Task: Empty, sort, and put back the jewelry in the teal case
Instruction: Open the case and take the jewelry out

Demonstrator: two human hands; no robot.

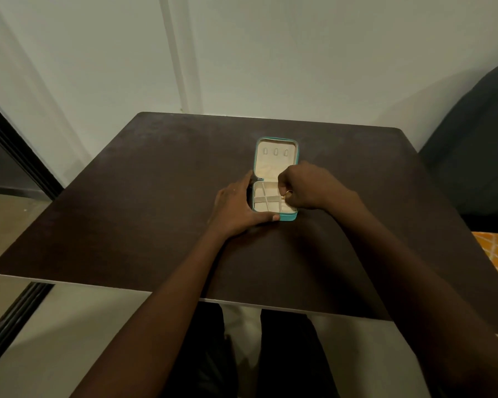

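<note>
Right now I am steadying the teal case (pixel 276 179) with my left hand (pixel 236 208), which is lying flat and spread on the tabletop (pixel 127 202) against the case's left wall, thumb stretched along its near edge, not clasping anything. The case is lying open near the middle of the tabletop, its long axis running away from me: the lid (pixel 276 156) is folded back on the far side, the compartment tray (pixel 266 199) is on the near side.

My right hand (pixel 308 186) is hovering over the tray's right edge, fingers curled inward and pinching a small gold ring (pixel 288 193) just above the right-hand compartments. So the ring is sitting directly under that hand, at the right of the tray, and the right hand is plainly the nearer one for it. I cannot tell whether I am lifting it out or setting it in; the compartments I can see are looking bare, and no other jewelry is showing on the tabletop.

I judge that the next move is turning on that short vertical line between the ring and the compartment beneath it, with the left hand bracing so the case is not sliding.

No brand, label or writing is legible anywhere; the lid lining is showing only three small hooks (pixel 276 152).
</note>
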